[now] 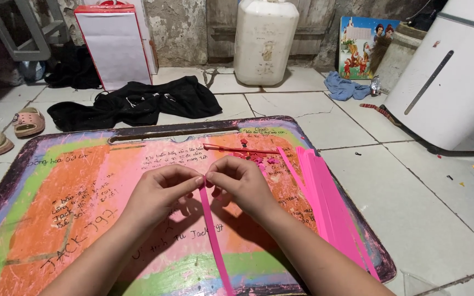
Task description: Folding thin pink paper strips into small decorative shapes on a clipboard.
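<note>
Both my hands meet over the middle of a low, colourful painted board (56,186) lying on the floor. My left hand (163,192) and my right hand (242,183) pinch the top end of one long pink paper strip (214,241), which trails down toward me. A stack of the same pink paper strips (327,203) lies along the board's right edge. Several small pink folded pieces (259,158) sit just beyond my right hand, beside a thin red stick (231,148).
Black clothing (138,104) lies on the tiled floor beyond the board. Further back stand a white plastic canister (264,41), a red-edged white bag (115,46) and a picture book (364,46). A white appliance (451,82) is at right; sandals (28,121) at left.
</note>
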